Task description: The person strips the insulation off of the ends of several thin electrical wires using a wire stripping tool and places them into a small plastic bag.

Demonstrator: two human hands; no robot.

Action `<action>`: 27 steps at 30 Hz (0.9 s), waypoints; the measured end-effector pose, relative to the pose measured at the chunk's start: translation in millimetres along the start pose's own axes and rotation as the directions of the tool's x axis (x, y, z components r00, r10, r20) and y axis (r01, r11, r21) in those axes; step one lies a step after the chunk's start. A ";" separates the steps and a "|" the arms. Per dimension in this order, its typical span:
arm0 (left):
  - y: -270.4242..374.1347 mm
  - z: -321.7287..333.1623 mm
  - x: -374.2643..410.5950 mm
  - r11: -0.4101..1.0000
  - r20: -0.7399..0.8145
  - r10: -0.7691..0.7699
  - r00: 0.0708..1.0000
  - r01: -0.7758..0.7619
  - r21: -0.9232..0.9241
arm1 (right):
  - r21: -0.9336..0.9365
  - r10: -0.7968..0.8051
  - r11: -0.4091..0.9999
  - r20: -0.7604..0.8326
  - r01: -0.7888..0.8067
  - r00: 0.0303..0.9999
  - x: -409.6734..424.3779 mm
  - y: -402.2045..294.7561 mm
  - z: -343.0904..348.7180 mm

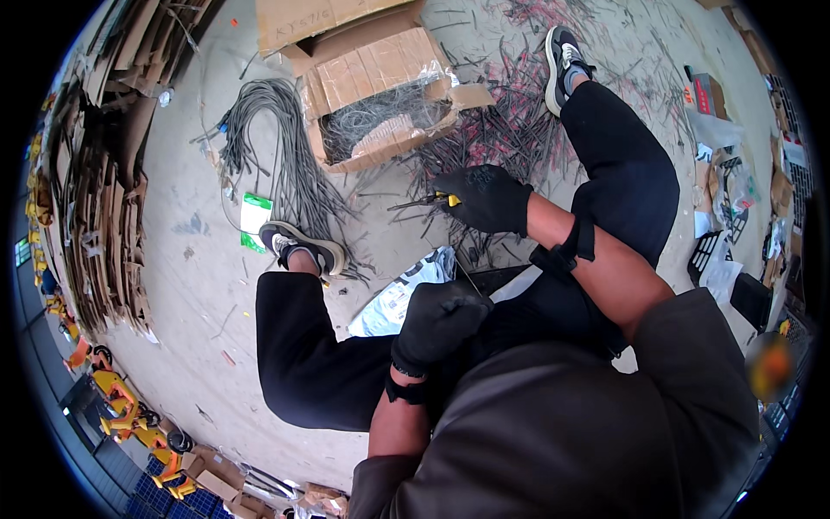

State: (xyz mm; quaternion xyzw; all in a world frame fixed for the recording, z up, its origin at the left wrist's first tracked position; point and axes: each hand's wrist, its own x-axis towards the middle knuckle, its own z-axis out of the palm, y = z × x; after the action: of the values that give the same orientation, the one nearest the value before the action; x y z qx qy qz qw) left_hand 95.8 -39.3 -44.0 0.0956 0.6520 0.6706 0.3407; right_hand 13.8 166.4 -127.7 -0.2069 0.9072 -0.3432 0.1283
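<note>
My right hand point(486, 198), in a black glove, is closed around a pair of pliers or cutters point(421, 202) with yellow on the handle; the metal jaws point left. Near my lap, my left hand point(444, 321), also gloved in black, is closed on a thin cable or wire point(469, 277), of which a short length shows above the fist. A white and blue plastic bag point(395, 298) lies beyond my left hand. Many cut dark cable pieces and pink-red strands point(499, 130) are scattered on the floor past my right hand. What the fist covers is hidden.
An open cardboard box point(376, 71) holds clear tangled strands. Left of it lies a bundle of long grey cables point(279, 149), with a green and white packet point(256, 220) near my shoe. Flattened cardboard point(110, 214) is stacked at far left. Packaging and a black bin-like object point(751, 301) stand at right.
</note>
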 end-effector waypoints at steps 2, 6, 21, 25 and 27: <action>-0.1 2.3 -1.4 0.999 0.034 -0.034 0.999 0.035 -0.037 | -0.001 0.005 1.000 0.004 -0.005 1.000 -0.5 4.3 3.4; -2.4 5.0 -2.7 0.999 0.104 0.024 0.994 -0.020 -0.042 | -0.031 0.084 0.996 0.142 -0.080 0.986 6.4 2.5 -1.0; 21.1 12.2 -4.9 0.976 0.282 0.217 0.935 -0.202 -0.080 | -0.102 0.150 0.987 0.260 -0.127 0.954 6.0 44.7 49.0; 27.3 15.8 -10.5 0.971 0.294 0.234 0.927 -0.208 -0.119 | -0.108 0.130 0.989 0.279 -0.103 0.952 4.1 40.4 49.0; 30.2 17.9 -12.6 0.963 0.308 0.263 0.914 -0.229 -0.144 | -0.113 0.153 0.986 0.309 -0.123 0.939 5.4 33.0 41.5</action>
State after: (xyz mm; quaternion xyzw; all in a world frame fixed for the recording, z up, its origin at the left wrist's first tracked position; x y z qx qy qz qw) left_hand 105.4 -29.6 -9.4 0.2681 0.5338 0.7164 0.3606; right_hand 15.1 162.6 -180.8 -0.2009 0.9019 -0.2534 0.2863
